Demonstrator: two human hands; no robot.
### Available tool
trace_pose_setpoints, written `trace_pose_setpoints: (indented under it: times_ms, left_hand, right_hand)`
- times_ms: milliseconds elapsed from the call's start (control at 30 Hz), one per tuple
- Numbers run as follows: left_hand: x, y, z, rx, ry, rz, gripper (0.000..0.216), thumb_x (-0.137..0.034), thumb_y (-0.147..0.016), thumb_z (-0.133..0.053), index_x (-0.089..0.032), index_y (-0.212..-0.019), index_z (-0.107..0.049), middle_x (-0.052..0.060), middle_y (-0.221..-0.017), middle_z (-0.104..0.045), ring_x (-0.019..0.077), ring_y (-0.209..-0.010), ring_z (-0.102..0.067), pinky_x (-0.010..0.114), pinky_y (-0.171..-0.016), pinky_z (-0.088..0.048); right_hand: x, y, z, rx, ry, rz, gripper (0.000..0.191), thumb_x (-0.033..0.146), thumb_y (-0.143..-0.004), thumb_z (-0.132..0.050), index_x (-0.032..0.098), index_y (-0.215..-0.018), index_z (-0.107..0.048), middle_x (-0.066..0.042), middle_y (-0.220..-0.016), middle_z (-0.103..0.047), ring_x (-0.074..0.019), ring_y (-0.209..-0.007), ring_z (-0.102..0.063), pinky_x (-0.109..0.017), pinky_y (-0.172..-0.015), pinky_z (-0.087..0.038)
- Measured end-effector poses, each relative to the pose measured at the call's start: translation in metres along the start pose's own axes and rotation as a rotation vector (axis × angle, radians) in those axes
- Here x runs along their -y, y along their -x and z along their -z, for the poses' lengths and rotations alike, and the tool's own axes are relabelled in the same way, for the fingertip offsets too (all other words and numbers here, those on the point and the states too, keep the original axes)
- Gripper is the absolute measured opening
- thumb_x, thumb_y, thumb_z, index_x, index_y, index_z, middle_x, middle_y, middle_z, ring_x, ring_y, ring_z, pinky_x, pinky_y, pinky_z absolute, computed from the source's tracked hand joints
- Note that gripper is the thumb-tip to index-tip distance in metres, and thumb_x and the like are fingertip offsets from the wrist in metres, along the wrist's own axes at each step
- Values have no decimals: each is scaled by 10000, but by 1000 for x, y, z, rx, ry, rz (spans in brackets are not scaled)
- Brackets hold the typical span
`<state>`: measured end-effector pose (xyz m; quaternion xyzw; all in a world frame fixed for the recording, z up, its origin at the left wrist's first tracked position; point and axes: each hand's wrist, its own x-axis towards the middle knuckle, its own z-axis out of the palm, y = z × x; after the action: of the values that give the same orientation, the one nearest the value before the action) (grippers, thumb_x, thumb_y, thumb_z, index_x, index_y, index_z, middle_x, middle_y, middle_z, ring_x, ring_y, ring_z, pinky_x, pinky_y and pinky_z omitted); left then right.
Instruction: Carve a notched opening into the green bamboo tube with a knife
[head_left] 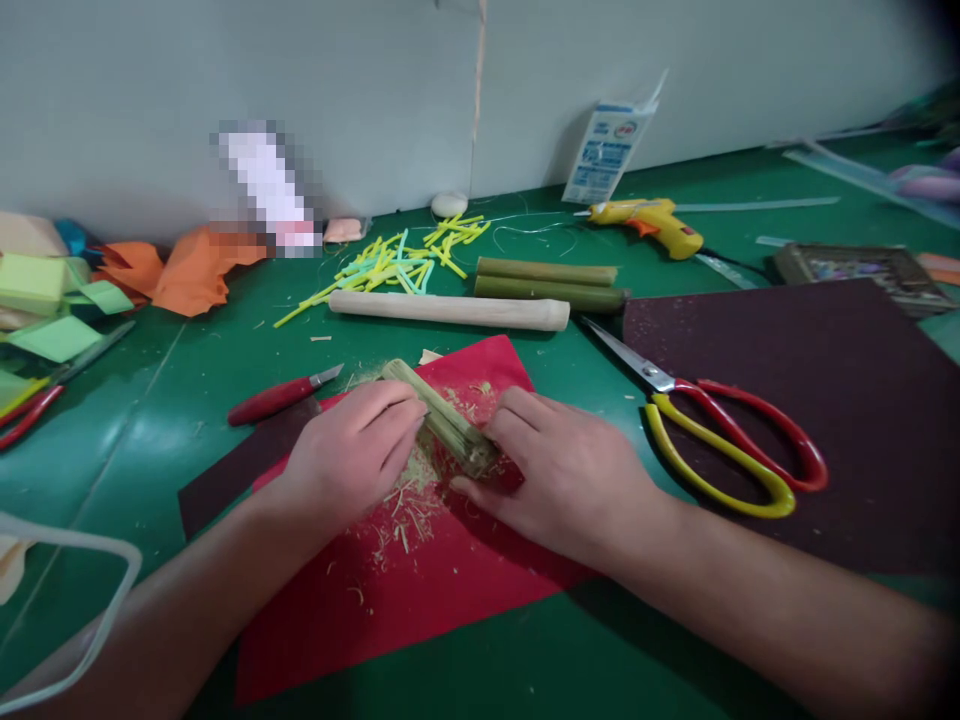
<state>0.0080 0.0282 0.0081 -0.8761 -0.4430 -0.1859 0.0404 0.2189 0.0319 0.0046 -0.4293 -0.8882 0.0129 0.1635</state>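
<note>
A short greenish bamboo piece (442,415) slants over a red sheet (330,620) strewn with fine shavings (409,510). My right hand (562,460) grips its near end between thumb and curled fingers. At the bamboo's left side, my left hand (367,435) is closed with the fingertips against it; a small dark edge shows there, but what the fingers pinch is hidden. Just beyond my left hand lies a red-handled carving knife (277,398). Scissors with red and yellow handles (667,385) rest to the right of my right hand, partly on a dark brown sheet (847,420).
Behind the hands lie a pale peeled stick (450,310), two green bamboo pieces (551,290) and cut yellow straws (375,265). A yellow glue gun (652,222) sits near a carton (607,150) by the wall. Orange paper (195,270) and another pair of scissors (60,385) are left.
</note>
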Motion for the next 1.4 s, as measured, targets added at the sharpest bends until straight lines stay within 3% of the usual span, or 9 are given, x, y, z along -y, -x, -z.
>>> trace_pose_setpoints:
  times_ms: [200, 367, 533, 767, 900, 1000, 1100, 1200, 1400]
  left_hand:
    - [2, -3, -1, -93, 91, 17, 159, -137, -856, -496, -169, -955, -616, 57, -981, -633, 152, -903, -582, 290, -862, -466]
    - [9, -3, -1, -82, -7, 55, 160, -179, -850, -515, -177, -966, -626, 55, -921, -625, 175, -848, -573, 320, -796, -473]
    - [14, -3, -1, -88, -51, 113, 151, -203, -846, -519, -189, -943, -634, 48, -889, -624, 182, -825, -565, 323, -760, -474]
    - [13, -3, 1, -65, 118, 211, 183, -211, -840, -529, -185, -978, -645, 51, -943, -622, 170, -880, -582, 319, -812, -485]
    - [12, -4, 3, -108, 317, 388, 191, -244, -848, -528, -205, -983, -658, 37, -958, -646, 152, -867, -604, 301, -807, -508]
    - [14, -5, 3, -145, 573, 615, 278, -314, -819, -578, -199, -1067, -629, 36, -909, -655, 138, -749, -627, 282, -702, -546]
    - [17, -6, 1, -120, 788, 733, 322, -329, -784, -623, -166, -1062, -622, 36, -805, -655, 129, -665, -623, 257, -617, -549]
    - [17, -6, 1, -126, 825, 756, 242, -308, -772, -640, -164, -967, -646, 32, -756, -663, 131, -649, -620, 251, -602, -547]
    - [13, -5, 3, -93, 690, 632, 188, -272, -824, -570, -198, -973, -657, 44, -921, -666, 150, -775, -621, 297, -711, -546]
  right_hand:
    - [6, 3, -1, 69, -71, -99, 346, 537, -774, -519, 192, -781, -547, -19, -750, -604, -151, -590, -535, -286, -483, -261]
    - [6, 4, -3, 156, -158, -204, 297, 480, -767, -530, 197, -854, -538, -13, -712, -615, -171, -584, -560, -275, -486, -291]
    - [4, 5, -6, 140, -227, -235, 291, 444, -758, -541, 199, -915, -534, -14, -704, -627, -178, -594, -581, -271, -507, -337]
    - [2, 5, -7, 110, -257, -223, 341, 360, -781, -509, 198, -1080, -494, -21, -839, -676, -197, -647, -623, -292, -535, -383]
    - [2, 4, -6, 145, -282, -215, 336, 345, -796, -492, 206, -1101, -490, -19, -886, -675, -200, -687, -631, -298, -556, -401]
    - [2, 4, -6, 153, -293, -206, 349, 344, -801, -488, 208, -1123, -481, -22, -941, -672, -197, -710, -632, -300, -576, -409]
    - [1, 5, -6, 149, -298, -196, 359, 343, -805, -483, 204, -1136, -478, -33, -976, -668, -196, -724, -632, -299, -585, -412]
    - [1, 5, -6, 151, -288, -191, 359, 347, -804, -481, 196, -1130, -485, -48, -995, -664, -200, -735, -635, -300, -579, -410]
    - [1, 4, -7, 149, -289, -185, 347, 351, -813, -475, 211, -1131, -477, -24, -978, -663, -205, -743, -637, -309, -585, -419]
